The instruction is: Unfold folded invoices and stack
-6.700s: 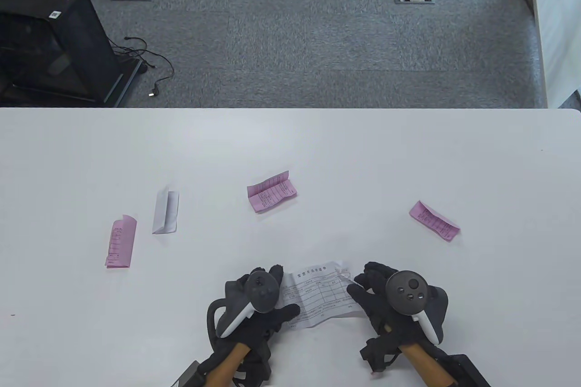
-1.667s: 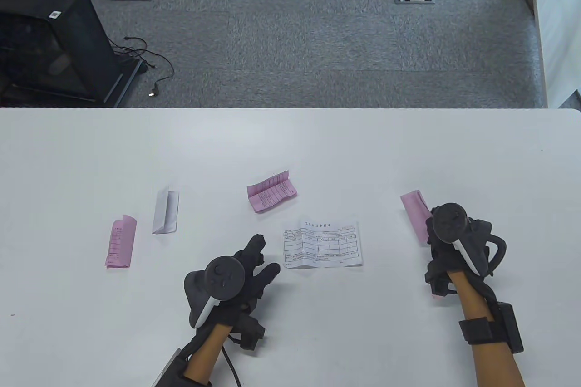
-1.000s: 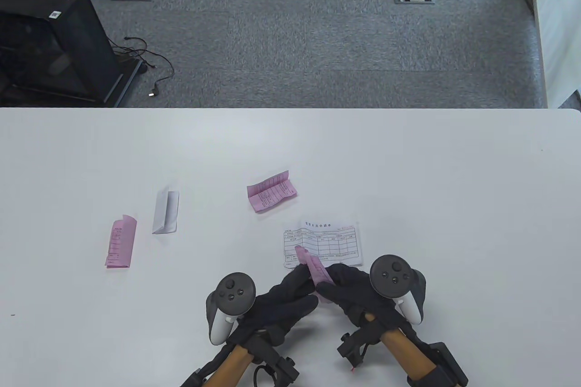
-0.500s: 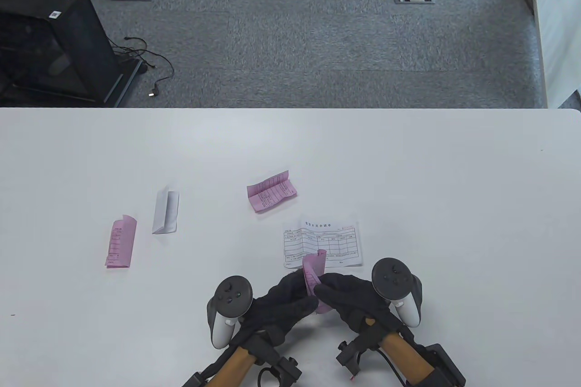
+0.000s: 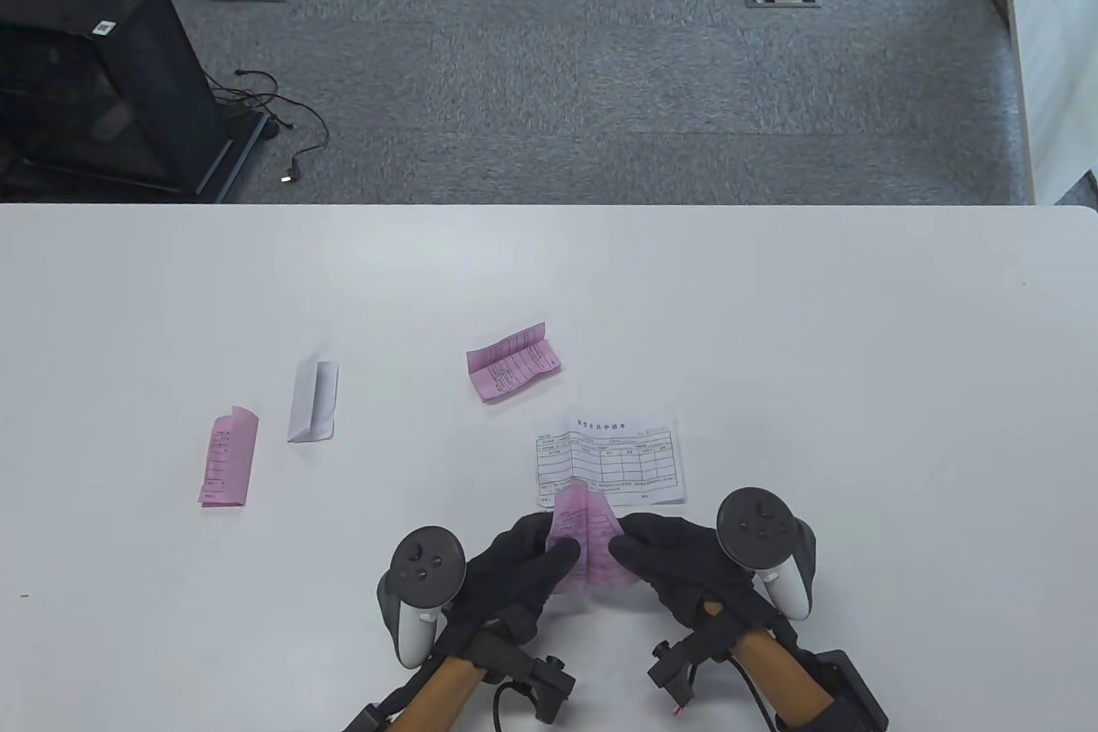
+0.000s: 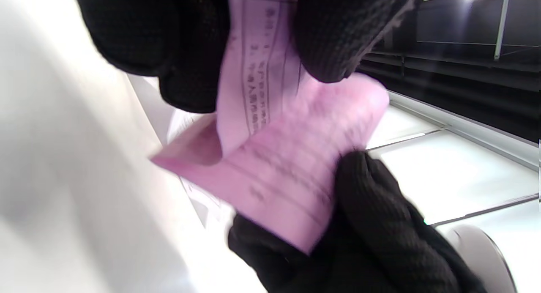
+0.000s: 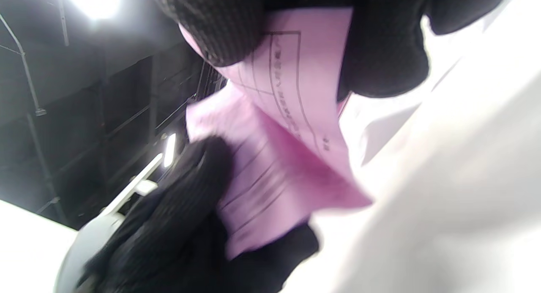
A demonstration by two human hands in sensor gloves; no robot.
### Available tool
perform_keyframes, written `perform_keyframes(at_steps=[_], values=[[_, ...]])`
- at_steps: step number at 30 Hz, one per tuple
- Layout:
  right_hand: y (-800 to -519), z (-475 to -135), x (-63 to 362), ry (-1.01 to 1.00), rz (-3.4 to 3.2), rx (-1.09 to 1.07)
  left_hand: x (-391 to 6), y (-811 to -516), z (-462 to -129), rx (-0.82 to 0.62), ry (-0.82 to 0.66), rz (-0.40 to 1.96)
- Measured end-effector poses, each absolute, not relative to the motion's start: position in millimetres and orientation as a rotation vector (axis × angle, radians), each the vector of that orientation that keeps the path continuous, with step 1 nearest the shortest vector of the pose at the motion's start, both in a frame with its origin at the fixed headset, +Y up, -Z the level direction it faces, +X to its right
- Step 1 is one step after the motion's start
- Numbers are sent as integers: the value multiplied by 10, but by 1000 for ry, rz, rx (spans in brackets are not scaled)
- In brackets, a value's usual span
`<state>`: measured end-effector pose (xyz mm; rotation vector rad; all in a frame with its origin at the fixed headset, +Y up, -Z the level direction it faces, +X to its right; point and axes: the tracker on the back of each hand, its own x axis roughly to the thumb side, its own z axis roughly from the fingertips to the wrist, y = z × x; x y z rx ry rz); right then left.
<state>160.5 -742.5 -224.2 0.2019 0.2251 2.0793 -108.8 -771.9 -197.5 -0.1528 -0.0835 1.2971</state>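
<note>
- Since half a second ago the pink invoice (image 5: pixel 586 541) between the two hands has spread from a narrow upright strip into a wider, half-opened sheet, and the hands have drawn slightly apart.
- Far to the left of the left hand, a folded pink slip (image 5: pixel 229 457) lies on the white table (image 5: pixel 772 320), with a folded white slip (image 5: pixel 312 400) just to its right.
- The left hand (image 5: pixel 506 577) pinches the pink invoice's left edge between thumb and fingers (its wrist view shows the paper clamped near the top).
- Ahead of the left hand lies another folded pink slip (image 5: pixel 513 361).
- Just beyond the held invoice, the unfolded white invoice (image 5: pixel 626 462) lies flat; the pink sheet's far tip overlaps its near edge.
- The right hand (image 5: pixel 678 565) pinches the pink invoice's right edge in the same way.
</note>
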Motion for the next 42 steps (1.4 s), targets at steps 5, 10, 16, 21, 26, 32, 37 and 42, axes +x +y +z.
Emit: perform_keyframes(at_steps=[5,10,16,21,26,32,37,42], values=[[-7368,-2303,1910,186,2178,87,-1243,-7669,-2006,-112,4,1269],[-7389,-2321,2027,201,2262,31,-1297,-7721,-2035,-166,56,1281],[-7447,-2321,1976,260,2476,25,-1273,-7698,-2044,-233,69,1011],[-7544,-2322,1870,340,2653,48,-1177,-7688,-2060,-269,49,731],[-7625,-2302,1725,378,2828,97,-1057,-7702,-2080,-300,43,496],[-7659,-2272,1612,367,2969,135,-878,-7704,-2069,-282,-6,218],[-7643,-2262,1606,402,3001,137,-807,-7691,-2022,-257,-36,91],[-7626,-2250,1615,472,3009,136,-778,-7680,-1972,-197,-109,-6]])
